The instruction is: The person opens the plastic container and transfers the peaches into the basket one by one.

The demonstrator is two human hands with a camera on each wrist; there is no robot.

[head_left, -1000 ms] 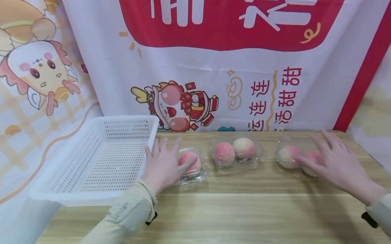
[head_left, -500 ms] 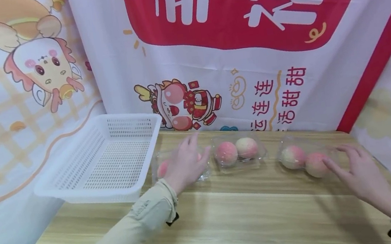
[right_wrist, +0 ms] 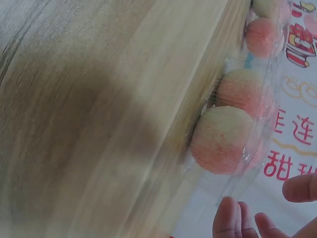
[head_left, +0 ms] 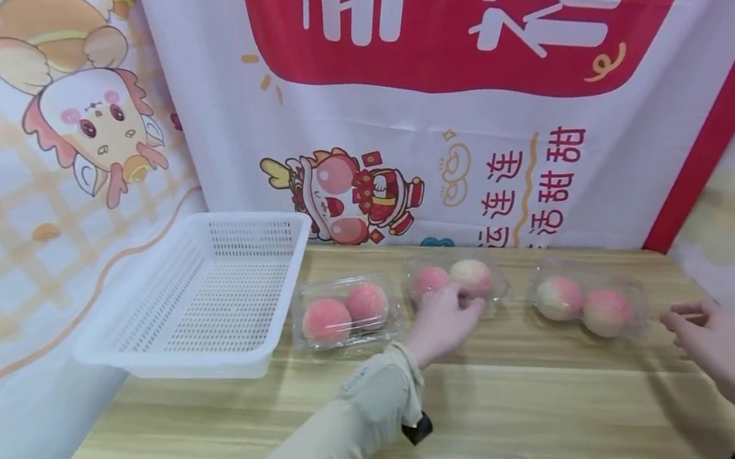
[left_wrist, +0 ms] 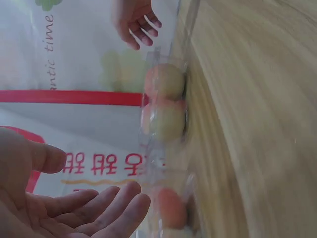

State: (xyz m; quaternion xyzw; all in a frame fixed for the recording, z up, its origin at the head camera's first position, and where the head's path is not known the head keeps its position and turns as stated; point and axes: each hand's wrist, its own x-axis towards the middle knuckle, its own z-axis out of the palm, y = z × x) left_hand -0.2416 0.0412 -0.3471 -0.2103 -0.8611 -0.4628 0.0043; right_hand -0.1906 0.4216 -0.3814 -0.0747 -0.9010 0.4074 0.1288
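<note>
Clear plastic boxes, three in number, each holding two pink-and-cream peaches, sat in a row along the back edge of the wooden counter (head_left: 396, 429). The left box (head_left: 345, 312) lay just beside a white perforated basket (head_left: 208, 303) at the back left corner. The middle box (head_left: 457, 280) sat near the centre of the back edge, and the right box (head_left: 589, 300) lay toward the back right corner, somewhat apart from the middle one.

The left hand (head_left: 442, 321) was at the front of the middle box, its fingers (head_left: 470, 307) loosely bent and reaching the box's near wall. From the head view I could not tell whether they had closed on it. The left wrist view showed the palm open with the fingers (left_wrist: 114, 203) fairly straight, beside the box and not wrapped round it.

The right hand (head_left: 715, 345) hovered over the counter near its right edge, just right of the right box and not touching it. Its fingers (head_left: 686, 314) were relaxed and slightly curled, holding nothing. In the right wrist view the fingertips (right_wrist: 233, 218) showed at the box's outer end; that frame was blurred.

A printed banner (head_left: 455, 52) with red panels and cartoon figures hung behind the counter.
</note>
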